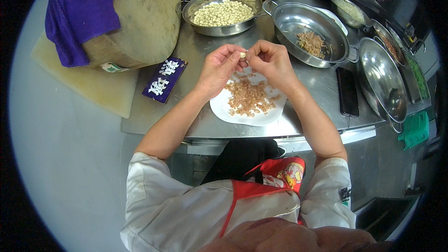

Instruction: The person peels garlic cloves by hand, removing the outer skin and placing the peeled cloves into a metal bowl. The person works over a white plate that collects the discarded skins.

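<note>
Between the fingertips of both hands is a pale, peeled-looking peanut [242, 55]. My left hand [220, 67] pinches it between thumb and forefinger. My right hand [268, 62] meets it from the other side with thumb and forefinger together; whether it grips the nut or a bit of skin cannot be told. Beneath the hands lies a white plate [245, 119] covered with reddish-brown papery skins [250, 96]. Beyond the hands, a steel two-handled pan [224, 30] holds many pale nuts. Another steel pan [297, 14], to its right, holds a heap of brown skins [310, 44].
A purple cloth [82, 14] drapes over a thick round chopping block [148, 17] at left. Beside it lies a purple sign [165, 79] bearing writing. At right are a black phone [347, 92], a steel bowl [381, 77] and several food containers. The steel table's front edge [245, 135] is near my body.
</note>
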A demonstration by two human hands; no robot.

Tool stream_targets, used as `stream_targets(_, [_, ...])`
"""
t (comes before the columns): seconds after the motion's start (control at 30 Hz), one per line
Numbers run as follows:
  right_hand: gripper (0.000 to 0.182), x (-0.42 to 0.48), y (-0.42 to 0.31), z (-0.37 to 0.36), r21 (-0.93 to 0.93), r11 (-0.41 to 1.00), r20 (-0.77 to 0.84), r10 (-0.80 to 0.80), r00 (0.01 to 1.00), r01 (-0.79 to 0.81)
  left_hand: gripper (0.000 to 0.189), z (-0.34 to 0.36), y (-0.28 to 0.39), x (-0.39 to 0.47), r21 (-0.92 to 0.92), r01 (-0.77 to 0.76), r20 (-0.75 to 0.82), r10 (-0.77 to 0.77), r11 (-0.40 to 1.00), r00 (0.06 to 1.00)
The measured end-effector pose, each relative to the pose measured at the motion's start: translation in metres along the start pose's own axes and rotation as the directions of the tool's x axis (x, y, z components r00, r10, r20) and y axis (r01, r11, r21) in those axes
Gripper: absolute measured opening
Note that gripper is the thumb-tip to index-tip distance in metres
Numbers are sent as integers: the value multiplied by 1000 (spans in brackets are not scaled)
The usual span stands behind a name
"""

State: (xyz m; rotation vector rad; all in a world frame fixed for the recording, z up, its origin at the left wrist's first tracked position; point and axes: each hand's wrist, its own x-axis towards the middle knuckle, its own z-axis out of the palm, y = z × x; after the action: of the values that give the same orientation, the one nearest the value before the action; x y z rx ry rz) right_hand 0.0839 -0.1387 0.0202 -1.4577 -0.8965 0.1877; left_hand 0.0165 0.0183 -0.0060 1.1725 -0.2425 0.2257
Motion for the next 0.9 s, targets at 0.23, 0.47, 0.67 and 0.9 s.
stream_targets(0.23, [11,1,-2,-1,26,999,21,25,999,-26,18,5,6,-3,204,-17,-47,27,979,999])
stream_targets(0.47, [12,3,-6,-8,78,990,70,114,991,-119,19,3,7,-2,259,-60,-14,65,964,998])
stream_targets(0.67, [10,2,-4,-2,139,988,52,61,997,-67,18,4,7,-2,189,-47,-32,54,981,998])
stream_targets(0.9, [11,1,-6,-3,-6,997,48,74,996,-73,22,4,12,-3,432,-189,56,183,882,982])
